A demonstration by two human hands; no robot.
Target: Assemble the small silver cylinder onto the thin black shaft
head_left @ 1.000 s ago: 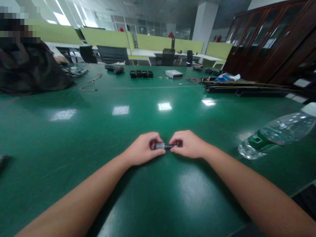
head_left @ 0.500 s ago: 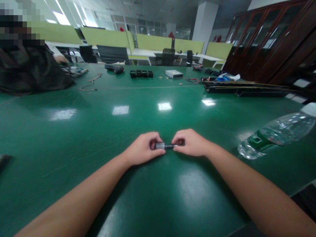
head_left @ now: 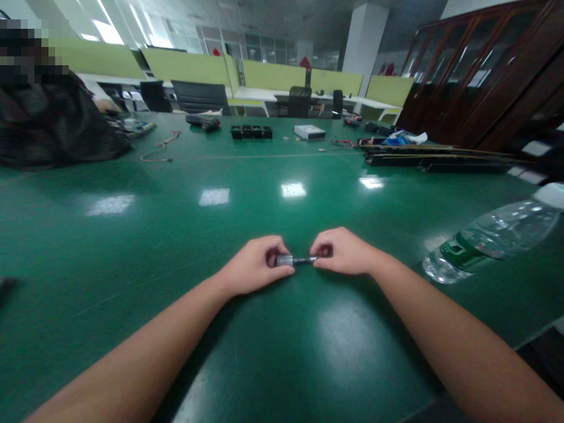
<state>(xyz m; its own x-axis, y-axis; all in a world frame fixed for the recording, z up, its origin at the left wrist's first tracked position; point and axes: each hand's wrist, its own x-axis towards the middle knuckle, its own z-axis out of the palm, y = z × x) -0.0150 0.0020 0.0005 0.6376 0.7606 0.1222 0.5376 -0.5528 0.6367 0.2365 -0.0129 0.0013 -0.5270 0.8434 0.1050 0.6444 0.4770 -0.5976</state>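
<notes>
While the left hand point(head_left: 250, 265) pinches a silvery cylinder point(head_left: 284, 260) low over the green counter point(head_left: 264, 352), the right hand point(head_left: 344, 251), fingers nearly closed, grips the thin dark shaft point(head_left: 304, 260) between them.

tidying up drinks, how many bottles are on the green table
1: the clear bottle with a green label, right of the right hand. Others may be hidden at the back.

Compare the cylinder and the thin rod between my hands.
The cylinder is thick and silver-grey; the rod is thinner and mostly darker. The left hand holds the cylinder, while the right hand pinches the rod. Both lie roughly in one line; I can't tell whether they are joined.
</notes>
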